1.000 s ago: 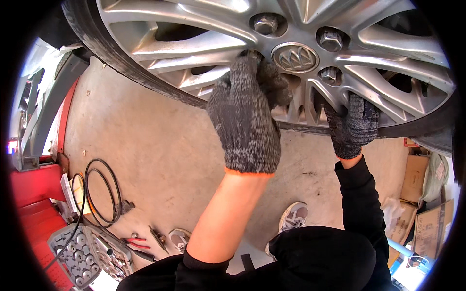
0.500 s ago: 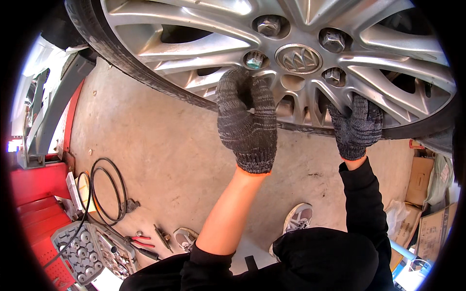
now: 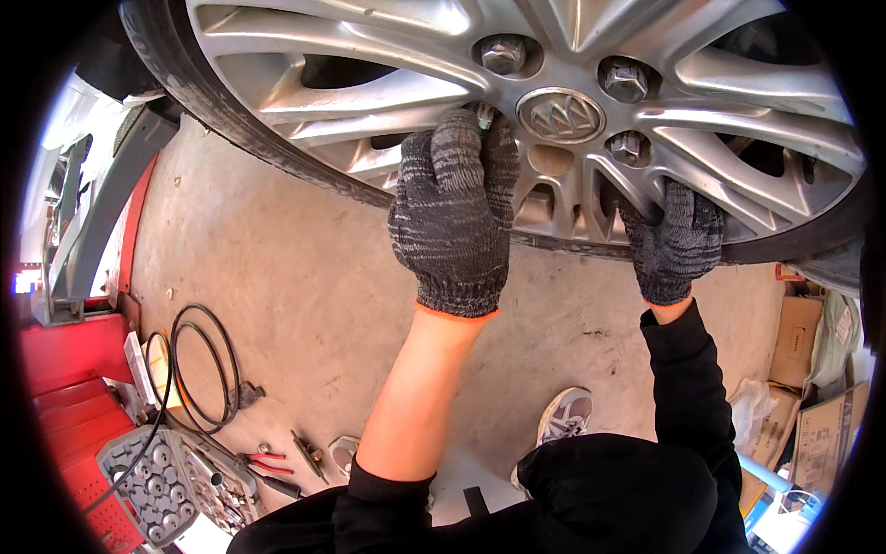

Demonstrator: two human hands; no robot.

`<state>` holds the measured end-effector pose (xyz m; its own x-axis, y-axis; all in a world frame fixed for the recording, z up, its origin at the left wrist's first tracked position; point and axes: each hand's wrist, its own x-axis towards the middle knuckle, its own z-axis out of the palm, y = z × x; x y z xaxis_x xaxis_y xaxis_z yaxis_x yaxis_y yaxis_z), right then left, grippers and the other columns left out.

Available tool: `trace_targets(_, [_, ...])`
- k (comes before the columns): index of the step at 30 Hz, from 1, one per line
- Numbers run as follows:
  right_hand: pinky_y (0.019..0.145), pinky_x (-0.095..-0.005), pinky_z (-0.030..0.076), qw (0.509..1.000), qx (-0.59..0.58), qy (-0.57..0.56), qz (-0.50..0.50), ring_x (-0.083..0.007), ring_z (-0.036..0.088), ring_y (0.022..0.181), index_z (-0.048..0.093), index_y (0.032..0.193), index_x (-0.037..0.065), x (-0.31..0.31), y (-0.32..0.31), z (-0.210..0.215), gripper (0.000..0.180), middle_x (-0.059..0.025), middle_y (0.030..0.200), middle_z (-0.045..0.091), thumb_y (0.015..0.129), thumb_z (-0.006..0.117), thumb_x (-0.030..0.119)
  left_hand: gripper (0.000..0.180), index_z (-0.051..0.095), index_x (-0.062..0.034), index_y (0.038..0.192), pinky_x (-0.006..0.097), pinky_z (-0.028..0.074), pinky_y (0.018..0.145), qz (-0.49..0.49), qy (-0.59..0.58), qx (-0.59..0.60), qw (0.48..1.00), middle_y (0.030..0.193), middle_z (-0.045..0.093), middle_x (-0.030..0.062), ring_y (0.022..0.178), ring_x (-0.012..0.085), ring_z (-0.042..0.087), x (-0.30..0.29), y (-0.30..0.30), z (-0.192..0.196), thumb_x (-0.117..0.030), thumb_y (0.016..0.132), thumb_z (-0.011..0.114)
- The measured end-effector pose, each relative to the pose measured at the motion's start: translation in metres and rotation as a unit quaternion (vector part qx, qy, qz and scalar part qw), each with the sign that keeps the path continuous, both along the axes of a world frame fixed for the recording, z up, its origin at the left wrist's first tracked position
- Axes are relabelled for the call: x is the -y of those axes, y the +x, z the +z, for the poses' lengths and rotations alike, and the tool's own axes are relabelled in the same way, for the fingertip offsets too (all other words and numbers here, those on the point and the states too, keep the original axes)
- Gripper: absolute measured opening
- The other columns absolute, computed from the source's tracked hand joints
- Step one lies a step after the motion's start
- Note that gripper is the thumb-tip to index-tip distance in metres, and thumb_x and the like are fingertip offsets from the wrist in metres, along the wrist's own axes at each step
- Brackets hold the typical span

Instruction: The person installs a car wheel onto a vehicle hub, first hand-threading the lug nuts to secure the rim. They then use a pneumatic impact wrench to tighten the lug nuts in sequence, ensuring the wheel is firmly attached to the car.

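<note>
A silver multi-spoke car wheel (image 3: 369, 97) with a black tyre (image 3: 268, 157) fills the top. My left hand (image 3: 450, 212), in a dark grey knit glove, pinches a lug nut (image 3: 484, 113) left of the round centre cap (image 3: 560, 115); fingertips partly cover it. Other lug nuts sit in their recesses: one upper left (image 3: 503, 54), one upper right (image 3: 626, 81), one lower right (image 3: 629, 146). Below the cap, a bolt recess (image 3: 552, 160) shows no nut. My right hand (image 3: 674, 231), gloved alike, is curled round a lower spoke, with some fingers hidden in the gap.
At lower left lie a grey socket case (image 3: 152, 480), red-handled pliers (image 3: 269, 459) and a coiled black hose (image 3: 221, 369) beside red metal equipment (image 3: 74, 355). A grey metal arm (image 3: 101, 222) stands at left. Cardboard boxes (image 3: 796, 342) are at right. My shoe (image 3: 565, 414) rests on the concrete floor.
My left hand has moved slightly up and left, its fingers now closed around the left lug nut, which was more exposed before. My right hand stays at the spoke.
</note>
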<state>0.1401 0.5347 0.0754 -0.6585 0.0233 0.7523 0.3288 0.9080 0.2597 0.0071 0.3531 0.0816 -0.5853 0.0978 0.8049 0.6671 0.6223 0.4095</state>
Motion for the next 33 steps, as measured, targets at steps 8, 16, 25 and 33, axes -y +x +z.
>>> trace_targets(8, [0.091, -0.0456, 0.045, 1.0, 0.004, -0.019, -0.022, -0.0384, 0.057, 0.103, 0.059, 0.116, 0.008, 0.001, 0.001, -0.003, 0.066, -0.0173, 0.118, 0.058, 0.06, 0.08, 0.036, 0.03, 0.061, -0.0099, 0.104, 0.034, 0.05, 0.051, 0.037, -0.05, -0.022, 0.998, 0.083, 0.063, 0.008, 0.062, 0.0234, 0.062, 0.001, 0.001, 0.001, -0.024, 0.08, 0.069])
trace_targets(16, [0.094, -0.0484, 0.04, 0.999, 0.024, -0.037, -0.004, -0.0365, 0.054, 0.107, 0.057, 0.12, 0.009, 0.0, 0.005, -0.003, 0.067, -0.0175, 0.119, 0.055, 0.062, 0.078, 0.036, 0.022, 0.059, -0.0008, 0.102, 0.032, 0.051, 0.062, -0.046, 0.046, 0.105, 0.992, 0.086, 0.065, 0.0135, 0.072, 0.0203, 0.065, 0.018, 0.014, 0.011, -0.015, 0.086, 0.064])
trace_targets(25, [0.088, -0.0451, 0.045, 1.0, 0.001, -0.022, -0.008, -0.0356, 0.058, 0.098, 0.059, 0.117, 0.009, 0.0, 0.002, -0.002, 0.067, -0.0157, 0.11, 0.06, 0.057, 0.082, 0.031, 0.027, 0.054, -0.0057, 0.111, 0.025, 0.05, 0.057, -0.361, 0.652, 0.536, 0.396, 0.093, 0.063, 0.0087, 0.073, 0.0162, 0.061, 0.039, 0.03, -0.009, -0.017, 0.087, 0.056])
trace_targets(33, [0.083, -0.044, 0.048, 0.999, -0.016, 0.007, -0.027, -0.0349, 0.061, 0.09, 0.059, 0.115, 0.008, 0.003, -0.002, 0.001, 0.07, -0.0156, 0.104, 0.063, 0.056, 0.083, 0.035, 0.024, 0.054, -0.0067, 0.113, 0.02, 0.05, 0.057, -0.405, 0.677, 0.536, 0.3, 0.098, 0.061, 0.0083, 0.072, 0.0128, 0.061, 0.06, 0.026, -0.018, -0.015, 0.09, 0.051])
